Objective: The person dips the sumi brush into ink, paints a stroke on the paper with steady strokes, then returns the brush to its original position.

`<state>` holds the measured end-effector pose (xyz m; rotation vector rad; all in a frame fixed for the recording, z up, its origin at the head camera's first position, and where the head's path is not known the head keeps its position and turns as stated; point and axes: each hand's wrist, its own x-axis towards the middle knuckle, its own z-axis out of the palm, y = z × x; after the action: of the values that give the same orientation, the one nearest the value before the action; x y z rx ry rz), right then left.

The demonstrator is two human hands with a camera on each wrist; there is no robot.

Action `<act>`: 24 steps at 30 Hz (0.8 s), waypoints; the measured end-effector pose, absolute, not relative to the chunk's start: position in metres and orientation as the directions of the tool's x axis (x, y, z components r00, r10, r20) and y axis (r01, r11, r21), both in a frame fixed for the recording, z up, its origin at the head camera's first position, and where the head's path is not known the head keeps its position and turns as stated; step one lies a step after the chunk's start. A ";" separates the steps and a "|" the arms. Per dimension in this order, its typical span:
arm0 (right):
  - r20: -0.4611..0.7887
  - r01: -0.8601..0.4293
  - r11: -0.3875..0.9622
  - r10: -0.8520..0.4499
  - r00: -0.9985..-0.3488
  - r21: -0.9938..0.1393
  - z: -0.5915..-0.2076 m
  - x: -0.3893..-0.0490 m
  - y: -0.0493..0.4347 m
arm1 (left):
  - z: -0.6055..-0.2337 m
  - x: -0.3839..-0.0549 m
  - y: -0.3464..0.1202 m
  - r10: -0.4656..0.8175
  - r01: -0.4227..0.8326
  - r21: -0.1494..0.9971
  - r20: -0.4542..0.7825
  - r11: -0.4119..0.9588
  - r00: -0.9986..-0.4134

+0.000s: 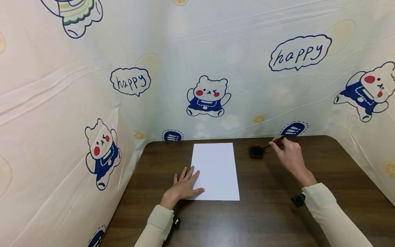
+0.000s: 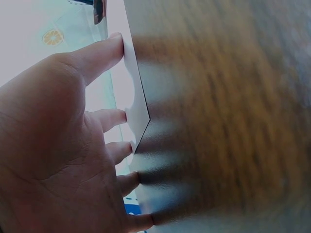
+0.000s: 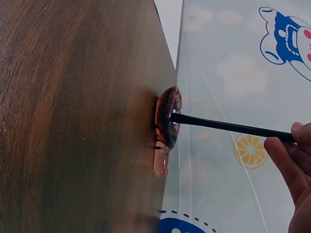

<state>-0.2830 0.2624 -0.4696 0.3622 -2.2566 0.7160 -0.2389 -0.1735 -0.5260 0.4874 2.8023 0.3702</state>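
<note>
Left hand (image 1: 182,188) spread flat at the lower left of a blank white sheet of paper (image 1: 216,171); thumb and index finger on the sheet, outer fingers on the wood past its left edge. The hand covers part of that edge. In the left wrist view the sheet shows only as a thin sliver, and the palm blocks much of the rest.

Right hand (image 1: 291,154) pinches a thin black rod (image 3: 233,127) between thumb and fingertips. The rod slants down into a small reddish-brown dish (image 3: 168,99) — its lower tip is hidden there, so brush or plain stick cannot be told. Contents look black from the head view; whether liquid, unclear. A translucent tab shows beside the dish, blurred at its join. Right wrist view cuts off most of the hand.

Dish sits on the dark wooden table (image 1: 262,216), right of the sheet and apart from it, near the far edge. Behind, a bear-print curtain (image 1: 247,96) — one bear cropped at top left, another at the right border.
</note>
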 end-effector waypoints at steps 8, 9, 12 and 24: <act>0.692 -0.426 0.814 -0.040 -0.721 -0.396 -0.469 -0.283 0.263 | -0.529 -0.241 -0.173 0.352 0.282 0.290 -0.225 0.914 -0.909; 0.691 -0.425 0.814 -0.040 -0.722 -0.396 -0.469 -0.283 0.263 | -0.529 -0.241 -0.173 0.352 0.282 0.292 -0.224 0.914 -0.909; 0.696 -0.434 0.811 -0.046 -0.717 -0.393 -0.469 -0.282 0.262 | -0.529 -0.240 -0.174 0.353 0.282 0.297 -0.222 0.913 -0.909; 0.716 -0.453 0.800 -0.043 -0.696 -0.392 -0.463 -0.283 0.266 | -0.527 -0.240 -0.173 0.359 0.286 0.302 -0.221 0.909 -0.907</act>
<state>-0.2833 0.2657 -0.4634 0.3644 -2.2568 0.7269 -0.2399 -0.1734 -0.5273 0.4823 2.8000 0.3840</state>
